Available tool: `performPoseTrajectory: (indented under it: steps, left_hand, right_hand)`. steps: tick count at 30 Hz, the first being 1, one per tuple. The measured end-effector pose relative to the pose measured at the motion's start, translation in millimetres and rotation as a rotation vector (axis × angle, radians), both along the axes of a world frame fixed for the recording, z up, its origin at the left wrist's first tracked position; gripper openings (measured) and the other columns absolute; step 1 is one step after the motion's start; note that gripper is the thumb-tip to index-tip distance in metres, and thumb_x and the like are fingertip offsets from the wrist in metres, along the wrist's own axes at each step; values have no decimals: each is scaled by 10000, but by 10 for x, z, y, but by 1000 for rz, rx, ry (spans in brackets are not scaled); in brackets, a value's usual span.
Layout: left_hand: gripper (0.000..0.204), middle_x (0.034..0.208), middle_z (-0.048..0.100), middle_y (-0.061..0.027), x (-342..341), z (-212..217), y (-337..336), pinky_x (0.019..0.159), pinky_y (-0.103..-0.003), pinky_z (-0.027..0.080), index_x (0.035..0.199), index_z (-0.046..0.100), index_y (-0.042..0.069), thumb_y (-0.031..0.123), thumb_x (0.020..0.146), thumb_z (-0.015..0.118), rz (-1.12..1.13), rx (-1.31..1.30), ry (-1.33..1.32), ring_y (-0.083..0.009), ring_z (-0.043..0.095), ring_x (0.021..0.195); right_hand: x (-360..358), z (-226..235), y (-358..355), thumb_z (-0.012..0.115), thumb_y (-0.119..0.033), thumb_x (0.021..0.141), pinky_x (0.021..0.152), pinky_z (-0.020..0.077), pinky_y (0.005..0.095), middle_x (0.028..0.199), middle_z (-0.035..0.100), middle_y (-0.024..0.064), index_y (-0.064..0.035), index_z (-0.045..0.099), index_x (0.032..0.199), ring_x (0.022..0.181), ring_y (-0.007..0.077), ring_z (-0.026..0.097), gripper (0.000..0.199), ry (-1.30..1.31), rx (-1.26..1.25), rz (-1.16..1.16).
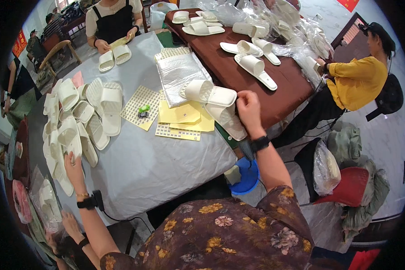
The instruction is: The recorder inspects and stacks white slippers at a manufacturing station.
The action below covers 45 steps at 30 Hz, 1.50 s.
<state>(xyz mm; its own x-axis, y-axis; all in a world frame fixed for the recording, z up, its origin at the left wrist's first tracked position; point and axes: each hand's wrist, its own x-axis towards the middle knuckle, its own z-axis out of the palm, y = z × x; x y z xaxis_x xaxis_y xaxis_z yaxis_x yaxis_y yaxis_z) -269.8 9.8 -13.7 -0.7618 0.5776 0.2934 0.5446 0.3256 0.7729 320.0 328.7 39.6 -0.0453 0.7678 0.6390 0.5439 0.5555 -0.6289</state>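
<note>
My left hand [74,170] is at the front of a pile of white slippers [68,96] on the left of the table. Its fingers are closed on the near end of one white slipper [70,136]. On the right, my right hand [249,110] is curled at the edge of a pair of white slippers, one [211,93] lying across the other [227,120]. Its fingertips are partly hidden against them. Between my hands lie yellow sticker sheets [180,113], a printed label sheet [141,105] with a small green-and-dark object [144,109] on it, and a silvery padded wrap [183,74].
A brown-covered table [283,96] at the right carries slippers and clear plastic bags [297,33]. A person [114,22] across handles slippers; another in yellow [357,83] works at right. Someone's hand [71,225] is beside bagged slippers [49,200]. A blue bucket [249,177] stands below.
</note>
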Motion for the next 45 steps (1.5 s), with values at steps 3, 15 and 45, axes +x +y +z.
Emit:
performPoseTrajectory:
  steps: [3,15,45]
  left_hand:
    - [429,1486,415,-174,383,19,-109,1107,-375,329,1308,585,23,157,904,641,4,-105,104,-301,429,1347]
    - [358,1452,461,-103,1532,-86,-491,1048,-416,379,1272,591,73,108,916,609,28,-18,-141,-247,450,1314]
    - [649,1458,423,-131,2469,285,-393,1112,-369,329,1500,280,-36,226,974,556,-571,343,-1025,-231,432,1318]
  right_hand:
    - [610,14,688,650,-127,777,962,424,468,1086,600,196,-28,601,1115,1087,394,524,355,-276,64,-341]
    - [1061,257,1207,739,-510,746,966,459,530,1267,601,210,-87,576,1281,1208,398,545,701,-669,-467,-447]
    - [-841,942,-1460,649,-78,767,603,420,278,731,568,22,53,626,878,668,106,510,173,76,-658,784]
